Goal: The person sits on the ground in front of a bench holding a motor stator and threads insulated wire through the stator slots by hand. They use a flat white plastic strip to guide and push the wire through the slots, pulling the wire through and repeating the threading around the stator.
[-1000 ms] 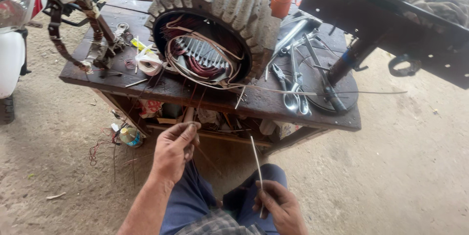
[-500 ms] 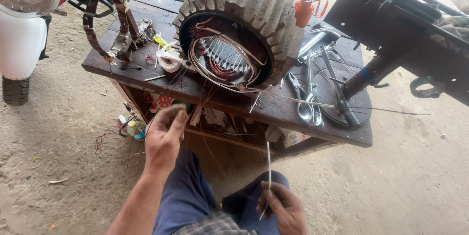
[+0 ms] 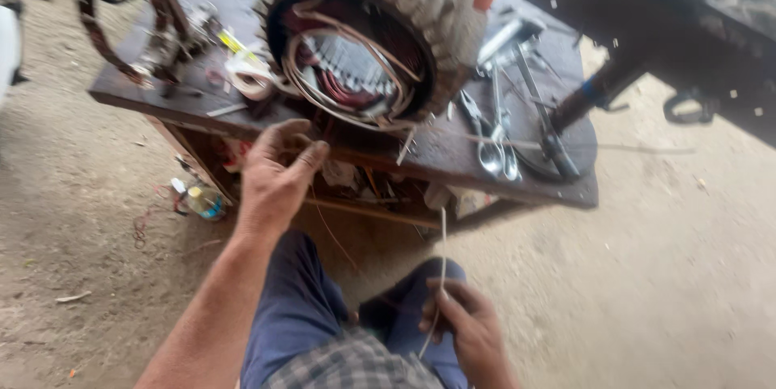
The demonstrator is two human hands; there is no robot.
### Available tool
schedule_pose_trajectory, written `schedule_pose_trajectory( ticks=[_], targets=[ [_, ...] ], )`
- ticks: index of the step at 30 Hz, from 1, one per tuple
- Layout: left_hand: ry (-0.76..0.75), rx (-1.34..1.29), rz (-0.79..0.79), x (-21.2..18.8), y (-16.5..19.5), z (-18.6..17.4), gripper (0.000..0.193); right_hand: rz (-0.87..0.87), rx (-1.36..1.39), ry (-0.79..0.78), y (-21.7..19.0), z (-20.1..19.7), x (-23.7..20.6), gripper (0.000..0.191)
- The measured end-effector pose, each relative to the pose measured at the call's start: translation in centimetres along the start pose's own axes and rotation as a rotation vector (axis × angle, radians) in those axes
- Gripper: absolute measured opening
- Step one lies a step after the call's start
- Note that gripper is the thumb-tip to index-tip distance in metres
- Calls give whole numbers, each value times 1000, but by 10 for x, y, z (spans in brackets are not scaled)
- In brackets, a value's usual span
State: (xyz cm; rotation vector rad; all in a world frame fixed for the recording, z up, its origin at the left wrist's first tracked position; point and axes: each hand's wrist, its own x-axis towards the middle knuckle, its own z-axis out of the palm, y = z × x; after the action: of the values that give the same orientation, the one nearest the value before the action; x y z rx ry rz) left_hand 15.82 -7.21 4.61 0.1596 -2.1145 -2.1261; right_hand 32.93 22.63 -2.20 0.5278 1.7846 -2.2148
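A large ribbed motor housing (image 3: 380, 9) stands on a dark wooden workbench (image 3: 453, 154), its open face showing copper windings and loose wire loops (image 3: 347, 82). My left hand (image 3: 279, 171) is raised to the bench's front edge just below the housing, fingers curled around a thin wire that trails down from the windings. My right hand (image 3: 469, 328) rests low by my knee and pinches a thin pale strip (image 3: 442, 264) that points straight up toward the bench edge.
Pliers and scissors (image 3: 493, 138) lie on the bench right of the housing, a tape roll (image 3: 246, 73) to its left. A dark metal machine frame (image 3: 679, 25) stands at the right. A small bottle (image 3: 202, 199) lies on the dirt floor under the bench.
The view has moved closer to the bench. My left hand rose to the wires at the housing's lower edge. My right hand stays low with the strip.
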Motion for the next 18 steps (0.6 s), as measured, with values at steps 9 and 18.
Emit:
schedule_pose_trajectory(
  ticks=[9, 18],
  targets=[
    [-37, -124, -154, -32, -14, -11, 17, 80, 106, -13, -21, 17, 9, 28],
    [-151, -183, -431, -81, -41, 0, 17, 22, -166, -44, -28, 29, 8, 28]
  ],
)
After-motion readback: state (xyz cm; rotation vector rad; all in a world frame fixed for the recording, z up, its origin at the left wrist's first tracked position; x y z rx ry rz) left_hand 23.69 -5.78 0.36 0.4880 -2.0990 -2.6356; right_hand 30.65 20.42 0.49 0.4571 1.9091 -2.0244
